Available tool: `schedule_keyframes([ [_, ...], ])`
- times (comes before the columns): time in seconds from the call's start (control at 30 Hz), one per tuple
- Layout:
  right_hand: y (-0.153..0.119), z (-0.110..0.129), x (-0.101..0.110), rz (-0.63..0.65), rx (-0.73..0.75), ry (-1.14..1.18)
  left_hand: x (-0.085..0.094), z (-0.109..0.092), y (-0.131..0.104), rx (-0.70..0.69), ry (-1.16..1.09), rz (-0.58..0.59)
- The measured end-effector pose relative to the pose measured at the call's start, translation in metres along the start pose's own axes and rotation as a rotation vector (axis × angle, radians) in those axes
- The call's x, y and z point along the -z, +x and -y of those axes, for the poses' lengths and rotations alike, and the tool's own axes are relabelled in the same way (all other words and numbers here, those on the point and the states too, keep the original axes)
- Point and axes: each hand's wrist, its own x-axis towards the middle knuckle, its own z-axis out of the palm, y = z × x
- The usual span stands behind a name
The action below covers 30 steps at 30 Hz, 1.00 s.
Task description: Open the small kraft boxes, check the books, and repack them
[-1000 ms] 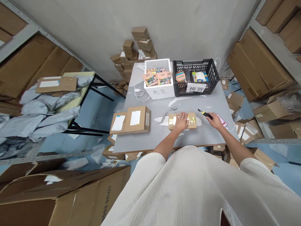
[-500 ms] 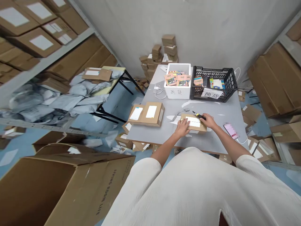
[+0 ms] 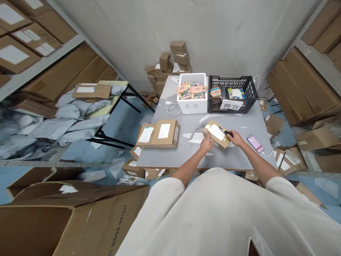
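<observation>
A small taped cardboard box [image 3: 224,143] with a white label sits turned at an angle near the front of the grey table [image 3: 191,156]. My left hand [image 3: 207,142] grips its left side, thumb toward the top. My right hand [image 3: 236,138] is closed around a black and yellow utility knife [image 3: 226,132], whose blade points left over the box. Whether the blade touches the cardboard I cannot tell. Left of my hands stand two labelled cardboard boxes [image 3: 167,142], side by side.
A white foam bin [image 3: 192,106] and a black plastic crate [image 3: 249,105], both holding booklets, stand at the table's back. A phone [image 3: 255,144] on a cable lies at the right. Grey parcels [image 3: 80,122] cover a side table. A large open carton [image 3: 106,224] stands at lower left.
The small box has turned clockwise and tilted. My left hand has shifted from its top to its side. My right hand keeps hold of the knife. The whole view has swung slightly right.
</observation>
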Motion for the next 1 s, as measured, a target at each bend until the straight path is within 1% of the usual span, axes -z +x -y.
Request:
schedule_keyframes([
  [0.1,-0.002,-0.005,0.003,-0.052,-0.043,0.121,-0.009,-0.011,0.01,-0.033,-0.058,-0.005],
  [0.17,-0.004,-0.006,0.005,-0.063,-0.071,0.175,-0.014,-0.018,0.016,-0.051,-0.072,-0.016],
  [0.23,-0.009,-0.005,0.006,-0.053,-0.095,0.217,-0.016,-0.025,0.023,-0.098,-0.048,-0.041],
  [0.33,-0.02,-0.003,0.002,-0.013,-0.138,0.302,-0.014,-0.035,0.033,-0.157,0.039,-0.054],
  [0.4,-0.029,-0.002,-0.002,0.041,-0.168,0.399,-0.01,-0.039,0.038,-0.153,0.091,-0.049],
  [0.5,-0.04,-0.004,-0.005,0.119,-0.229,0.563,-0.006,-0.041,0.039,-0.093,0.146,-0.055],
  [0.57,-0.044,-0.007,-0.003,0.12,-0.273,0.624,-0.008,-0.044,0.037,-0.063,0.179,-0.066],
  [0.63,-0.045,-0.011,0.0,0.095,-0.297,0.637,-0.013,-0.051,0.034,-0.07,0.196,-0.075],
  [0.77,-0.044,-0.019,0.007,0.05,-0.305,0.632,-0.03,-0.073,0.033,-0.117,0.199,-0.069],
  [0.87,-0.042,-0.024,0.007,0.017,-0.306,0.624,-0.042,-0.088,0.034,-0.095,0.239,-0.06],
  [0.93,-0.04,-0.027,0.006,-0.009,-0.295,0.605,-0.047,-0.093,0.035,-0.089,0.271,-0.048],
  [1.0,-0.039,-0.029,0.004,-0.034,-0.281,0.57,-0.048,-0.094,0.035,-0.104,0.288,-0.035],
])
